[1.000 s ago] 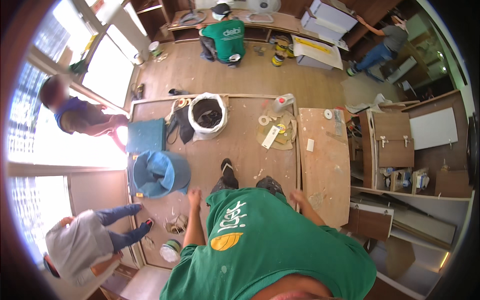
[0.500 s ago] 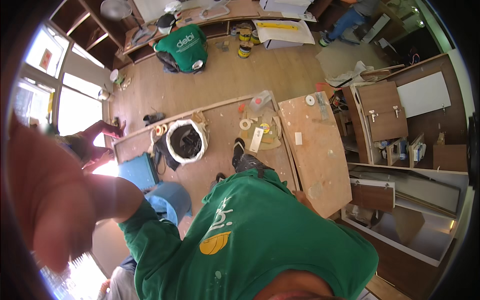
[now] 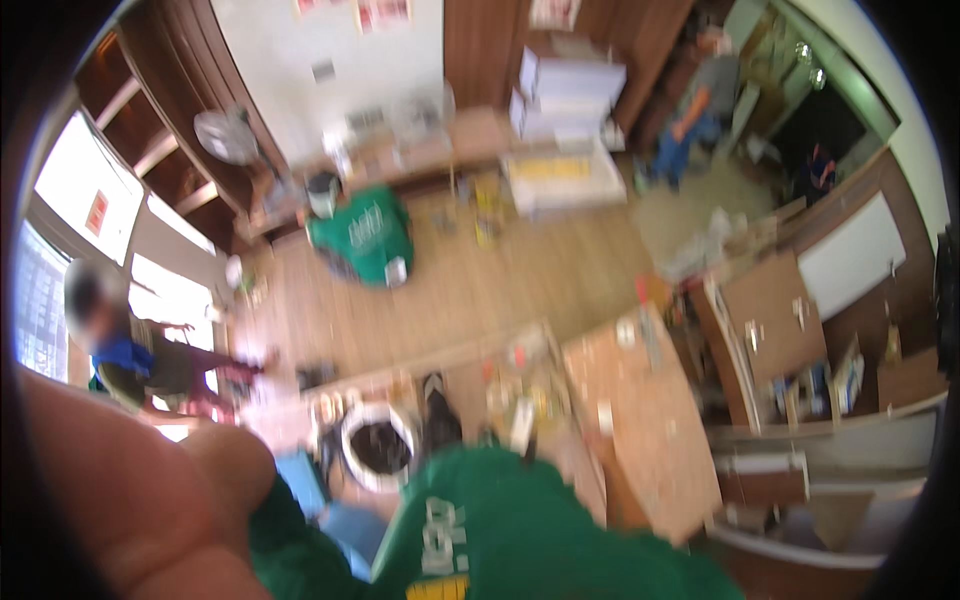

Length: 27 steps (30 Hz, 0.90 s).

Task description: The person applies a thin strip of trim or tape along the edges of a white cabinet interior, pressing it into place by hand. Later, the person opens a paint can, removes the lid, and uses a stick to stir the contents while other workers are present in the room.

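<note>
My left hand is raised very close to the camera at the lower left, large and blurred. Its fingers cannot be made out, nor whether anything is in them. The green sleeve of that arm shows below it. I cannot make out my right hand; my green shirt fills the bottom middle. In front of me stands a bucket with a white liner and dark contents. To its right, a wooden board carries a white roll.
A blue bin and blue case stand near my left arm. Ahead, a person in green crouches by a long bench. Others stand at left and far right. Open cabinets line the right.
The view has tilted up, showing more of the far wall, and is blurred. My left hand stays raised near the camera. My right hand, seen beside the board before, can no longer be made out.
</note>
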Available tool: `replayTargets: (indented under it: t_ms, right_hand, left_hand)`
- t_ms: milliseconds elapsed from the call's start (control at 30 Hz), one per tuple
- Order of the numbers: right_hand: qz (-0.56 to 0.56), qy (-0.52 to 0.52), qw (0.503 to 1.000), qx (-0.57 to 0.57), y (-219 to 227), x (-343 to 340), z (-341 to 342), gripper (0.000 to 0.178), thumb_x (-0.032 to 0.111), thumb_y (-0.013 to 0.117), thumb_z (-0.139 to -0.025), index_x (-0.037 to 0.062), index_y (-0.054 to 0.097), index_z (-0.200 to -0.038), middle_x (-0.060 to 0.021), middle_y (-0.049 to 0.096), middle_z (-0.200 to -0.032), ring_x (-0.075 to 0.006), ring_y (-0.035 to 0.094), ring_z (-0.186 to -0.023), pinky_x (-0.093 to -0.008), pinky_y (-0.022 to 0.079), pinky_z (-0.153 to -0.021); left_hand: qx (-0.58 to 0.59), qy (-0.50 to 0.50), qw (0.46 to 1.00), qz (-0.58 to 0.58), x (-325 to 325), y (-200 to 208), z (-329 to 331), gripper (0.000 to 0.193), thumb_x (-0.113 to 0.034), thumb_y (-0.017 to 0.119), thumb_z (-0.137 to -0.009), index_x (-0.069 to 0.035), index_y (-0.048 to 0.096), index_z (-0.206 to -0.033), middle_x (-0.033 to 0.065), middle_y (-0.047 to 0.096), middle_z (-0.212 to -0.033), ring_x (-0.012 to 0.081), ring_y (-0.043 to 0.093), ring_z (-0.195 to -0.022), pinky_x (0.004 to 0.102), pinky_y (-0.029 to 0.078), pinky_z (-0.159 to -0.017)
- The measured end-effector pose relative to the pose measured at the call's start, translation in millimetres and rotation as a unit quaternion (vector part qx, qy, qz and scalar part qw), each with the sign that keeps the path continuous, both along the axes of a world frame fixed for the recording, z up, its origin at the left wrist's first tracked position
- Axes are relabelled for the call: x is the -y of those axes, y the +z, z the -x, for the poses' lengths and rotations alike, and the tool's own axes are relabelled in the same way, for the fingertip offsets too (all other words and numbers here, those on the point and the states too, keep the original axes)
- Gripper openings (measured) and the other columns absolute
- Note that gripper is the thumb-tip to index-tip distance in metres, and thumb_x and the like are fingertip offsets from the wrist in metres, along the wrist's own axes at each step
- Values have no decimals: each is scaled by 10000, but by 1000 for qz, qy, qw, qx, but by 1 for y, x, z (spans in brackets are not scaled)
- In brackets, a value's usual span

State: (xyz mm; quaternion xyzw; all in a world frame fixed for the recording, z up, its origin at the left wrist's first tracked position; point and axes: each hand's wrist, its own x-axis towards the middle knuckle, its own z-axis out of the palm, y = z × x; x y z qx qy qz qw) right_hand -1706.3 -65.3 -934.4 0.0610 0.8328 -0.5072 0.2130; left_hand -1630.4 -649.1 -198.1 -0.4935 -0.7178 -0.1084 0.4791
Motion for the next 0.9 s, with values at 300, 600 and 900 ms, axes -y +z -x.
replayTargets:
  t_ms: [300, 600, 900]
  right_hand:
    - [-50, 15, 995, 83, 21, 179, 217, 343, 282, 612, -977, 46, 680, -1216, -104, 696, -1127, -209, 642, -1034, -355, 517, -909]
    - [-10, -122, 979, 161, -22, 359, 66, 292, 266, 617, -957, 55, 718, -1132, -89, 715, -1024, -205, 655, -950, -353, 525, -863]
    - [-85, -246, 955, 145, -32, 373, -46, 317, 308, 632, -954, 70, 727, -1140, -101, 737, -932, -216, 686, -856, -385, 551, -772]
  left_hand:
    - [13, -31, 993, -110, 97, -67, 190, 738, -302, 677, -878, 46, 391, -1462, 247, 480, -1449, 342, 499, -1322, 424, 402, -1071]
    - [-3, -112, 989, -95, 206, 11, 423, 733, -286, 678, -883, 43, 388, -1470, 243, 456, -1475, 340, 470, -1350, 431, 367, -1111]
    - [-42, -191, 950, -244, 202, -48, 457, 729, -271, 680, -888, 41, 385, -1478, 238, 432, -1501, 338, 441, -1378, 437, 331, -1151]
